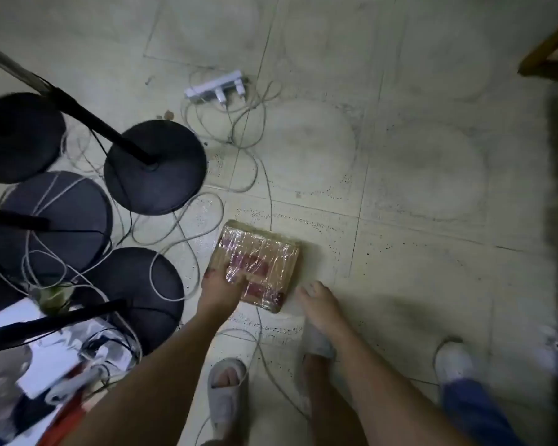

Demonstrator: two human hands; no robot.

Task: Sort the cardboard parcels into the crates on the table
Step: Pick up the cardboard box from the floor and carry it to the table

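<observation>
A flat cardboard parcel [258,263] wrapped in shiny clear tape, with red print, lies on the pale tiled floor below me. My left hand [219,289] grips its near left corner, thumb on top. Just off the parcel's near right corner hovers my right hand [318,305], fingers loosely apart and holding nothing. No crate or table shows in this view.
Several black round stand bases [155,167] with poles crowd the left, tangled in white cables [239,136]. A white power strip [218,88] lies farther off. Slippered feet [227,394] stand close below. Papers and bags [45,365] fill the lower left. A wooden furniture edge [548,49] sits upper right.
</observation>
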